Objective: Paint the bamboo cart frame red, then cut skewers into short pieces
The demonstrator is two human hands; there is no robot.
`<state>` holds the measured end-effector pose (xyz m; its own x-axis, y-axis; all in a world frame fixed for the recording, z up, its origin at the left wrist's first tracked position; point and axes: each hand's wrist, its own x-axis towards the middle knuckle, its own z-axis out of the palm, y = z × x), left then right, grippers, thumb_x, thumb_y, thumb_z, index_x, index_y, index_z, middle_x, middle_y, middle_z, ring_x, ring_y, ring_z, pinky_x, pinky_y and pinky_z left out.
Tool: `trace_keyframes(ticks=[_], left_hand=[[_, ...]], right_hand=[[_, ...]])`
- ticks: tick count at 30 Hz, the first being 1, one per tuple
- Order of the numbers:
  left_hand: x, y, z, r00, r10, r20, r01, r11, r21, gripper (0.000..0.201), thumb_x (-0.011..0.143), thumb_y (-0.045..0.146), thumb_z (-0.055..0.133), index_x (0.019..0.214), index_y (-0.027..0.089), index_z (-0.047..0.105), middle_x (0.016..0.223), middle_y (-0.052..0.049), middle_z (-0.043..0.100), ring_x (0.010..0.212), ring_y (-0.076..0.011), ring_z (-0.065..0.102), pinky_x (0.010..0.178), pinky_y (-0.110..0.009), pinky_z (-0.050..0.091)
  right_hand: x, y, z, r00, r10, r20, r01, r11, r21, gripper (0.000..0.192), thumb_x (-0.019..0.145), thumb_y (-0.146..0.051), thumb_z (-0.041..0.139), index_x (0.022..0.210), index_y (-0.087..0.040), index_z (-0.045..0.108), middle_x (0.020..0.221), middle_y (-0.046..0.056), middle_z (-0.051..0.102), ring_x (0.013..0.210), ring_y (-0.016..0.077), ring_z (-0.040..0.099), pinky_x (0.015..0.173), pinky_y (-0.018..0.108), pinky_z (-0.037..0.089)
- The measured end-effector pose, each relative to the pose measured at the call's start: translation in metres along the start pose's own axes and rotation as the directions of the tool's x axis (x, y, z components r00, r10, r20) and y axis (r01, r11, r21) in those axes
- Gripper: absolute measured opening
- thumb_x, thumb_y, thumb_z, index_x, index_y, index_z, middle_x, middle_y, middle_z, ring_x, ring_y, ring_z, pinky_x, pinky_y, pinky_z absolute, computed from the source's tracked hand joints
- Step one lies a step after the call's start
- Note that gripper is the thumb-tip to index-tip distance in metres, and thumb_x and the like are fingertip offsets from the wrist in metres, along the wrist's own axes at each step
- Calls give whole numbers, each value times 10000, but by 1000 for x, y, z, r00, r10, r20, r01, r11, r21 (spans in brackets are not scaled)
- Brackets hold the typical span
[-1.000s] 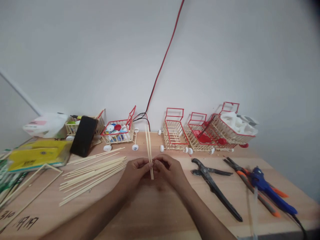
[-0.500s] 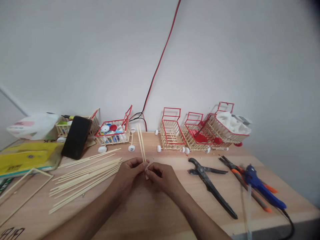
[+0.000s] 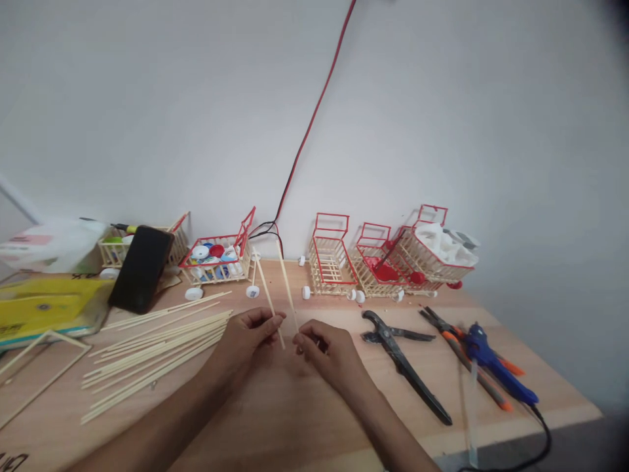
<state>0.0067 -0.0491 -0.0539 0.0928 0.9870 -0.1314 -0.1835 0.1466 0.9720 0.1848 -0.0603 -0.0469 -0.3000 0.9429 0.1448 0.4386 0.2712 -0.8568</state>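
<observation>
My left hand (image 3: 255,331) pinches one thin wooden stick (image 3: 266,288), which leans up and to the left with its lower end poking out below the fingers. Between the fingertips of my right hand (image 3: 322,344) is a second wooden stick (image 3: 287,280), also pointing up and slightly left. The two sticks are apart, and both hands hover over the middle of the table (image 3: 275,419). Left of my left hand lies a loose pile of similar wooden sticks (image 3: 157,357). A pair of black pliers (image 3: 405,364) rests to the right of my right hand.
Small stick-built carts with red trim (image 3: 334,262) line the wall, one holding bottle caps (image 3: 216,252). A blue glue gun (image 3: 496,360) and orange-handled pliers (image 3: 466,357) lie at right. A phone (image 3: 141,269), yellow packet (image 3: 44,308) and stick frame (image 3: 63,367) are at left.
The two sticks, held close together before, are now separated, one in each hand. My hands have moved slightly apart. The whole view has shifted a little.
</observation>
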Motion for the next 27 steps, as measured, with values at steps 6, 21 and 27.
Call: trace_keyframes(ticks=[6, 21, 27], left_hand=[[0, -7, 1, 998, -35, 53, 37, 999, -20, 316, 694, 434, 736, 800, 139, 699, 600, 26, 524, 555, -85, 440, 529, -190, 329], [-1, -10, 4, 990, -110, 90, 113, 993, -32, 284, 681, 411, 750, 683, 144, 655, 573, 28, 507, 528, -82, 413, 495, -184, 311], [-1, -9, 4, 987, -138, 85, 139, 990, -5, 282, 688, 410, 749, 681, 145, 651, 551, 25, 513, 508, -77, 402, 489, -186, 305]], right_hand=[[-23, 5, -45, 978, 65, -197, -50, 996, 80, 245, 858, -389, 531, 739, -181, 586, 623, -8, 554, 556, 112, 484, 523, 219, 359], [3, 33, -112, 949, 83, -304, -117, 989, -93, 437, 841, -522, 492, 551, -200, 437, 516, -41, 406, 482, 105, 366, 482, 240, 296], [12, 38, -117, 953, 111, -282, -143, 985, -95, 407, 829, -496, 508, 567, -187, 467, 511, -42, 415, 484, 97, 368, 483, 232, 279]])
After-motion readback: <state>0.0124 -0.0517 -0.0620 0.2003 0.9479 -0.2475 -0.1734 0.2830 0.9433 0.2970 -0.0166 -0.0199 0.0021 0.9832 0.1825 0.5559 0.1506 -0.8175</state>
